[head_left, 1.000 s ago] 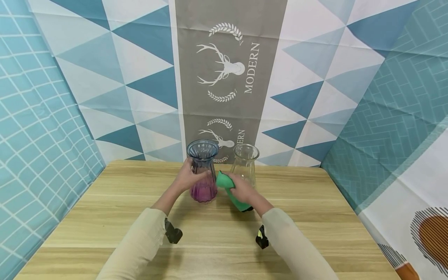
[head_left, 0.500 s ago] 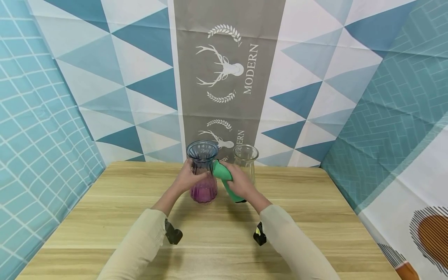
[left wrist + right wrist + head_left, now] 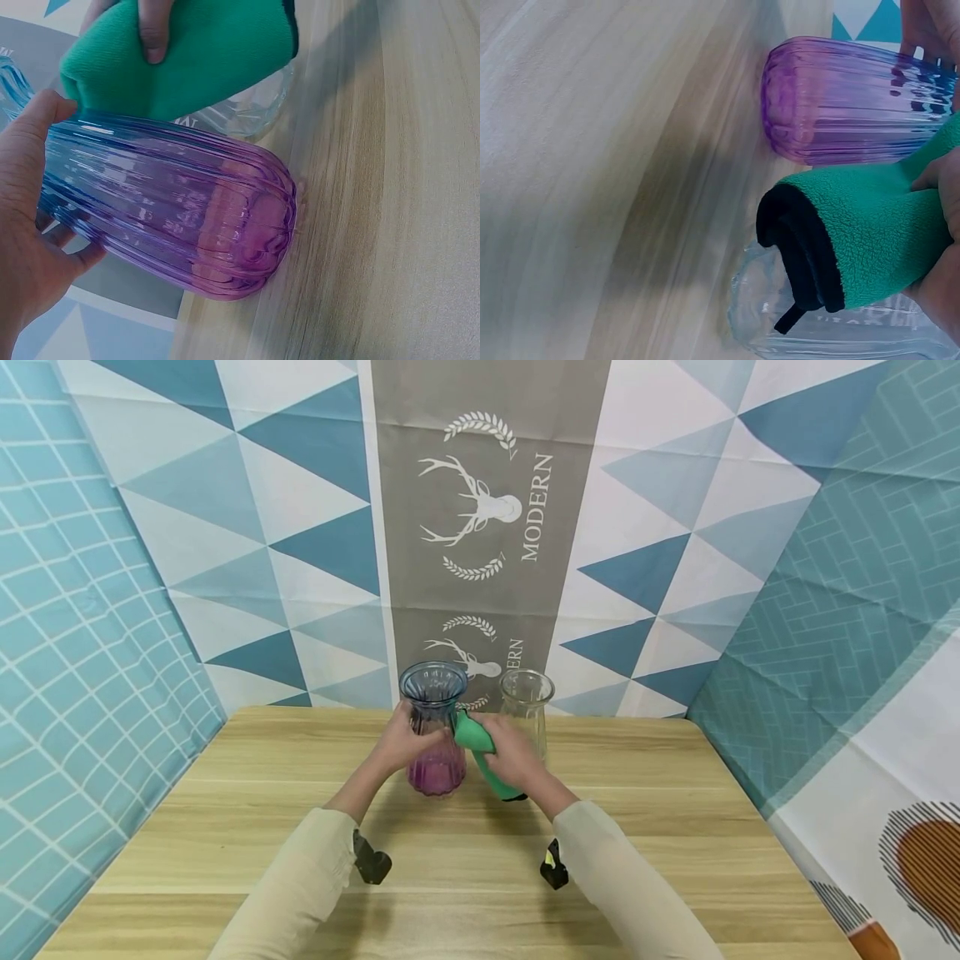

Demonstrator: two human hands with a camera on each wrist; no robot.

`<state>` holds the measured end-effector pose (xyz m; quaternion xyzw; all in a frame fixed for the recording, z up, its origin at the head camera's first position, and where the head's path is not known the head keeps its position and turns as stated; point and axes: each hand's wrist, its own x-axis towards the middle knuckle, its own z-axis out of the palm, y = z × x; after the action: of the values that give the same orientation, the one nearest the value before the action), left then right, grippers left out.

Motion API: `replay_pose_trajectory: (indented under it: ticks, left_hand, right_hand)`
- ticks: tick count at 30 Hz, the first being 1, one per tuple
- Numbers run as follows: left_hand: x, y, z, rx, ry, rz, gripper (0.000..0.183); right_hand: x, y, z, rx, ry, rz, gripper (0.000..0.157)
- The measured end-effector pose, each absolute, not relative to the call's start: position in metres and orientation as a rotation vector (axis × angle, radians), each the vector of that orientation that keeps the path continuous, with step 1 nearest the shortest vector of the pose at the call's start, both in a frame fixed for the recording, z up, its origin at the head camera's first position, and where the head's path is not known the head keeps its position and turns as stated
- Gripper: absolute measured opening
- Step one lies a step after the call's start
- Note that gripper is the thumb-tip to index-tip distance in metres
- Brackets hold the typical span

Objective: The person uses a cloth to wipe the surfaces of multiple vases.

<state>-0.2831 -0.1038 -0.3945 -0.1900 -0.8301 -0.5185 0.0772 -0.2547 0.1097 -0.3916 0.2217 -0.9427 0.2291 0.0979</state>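
**Brace first, then wipe lightly**

Looks like a wipe-down to me. The left hand (image 3: 405,745) has thumb and fingers round the neck of the blue-and-purple vase (image 3: 437,770), which stands upright on the table (image 3: 457,885). Nice grip, I'd let that hand do all the bracing so the base can't skid. The right hand (image 3: 516,753) grips a bunched green cloth (image 3: 877,232) up by the vase's right side; can't tell how hard it presses, if at all. My tip: go along the ribs, then turn the vase for the far side. And mind your knuckles, 'cause the clear vase (image 3: 528,692) is right behind them and could get bumped.
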Motion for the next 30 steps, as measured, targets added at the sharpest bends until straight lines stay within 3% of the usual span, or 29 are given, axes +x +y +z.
replay_pose_trajectory:
  ticks: [20, 30]
  left_hand:
    - [-0.282, -0.104, -0.392, -0.562, -2.505, -1.552, 0.075]
    - [-0.278, -0.103, -0.387, -0.574, -2.507, -1.527, 0.073]
  right_hand:
    - [-0.250, 0.117, -0.420, 0.797, -2.972, 0.407, 0.062]
    - [-0.252, 0.124, -0.421, 0.812, -2.986, 0.570, 0.063]
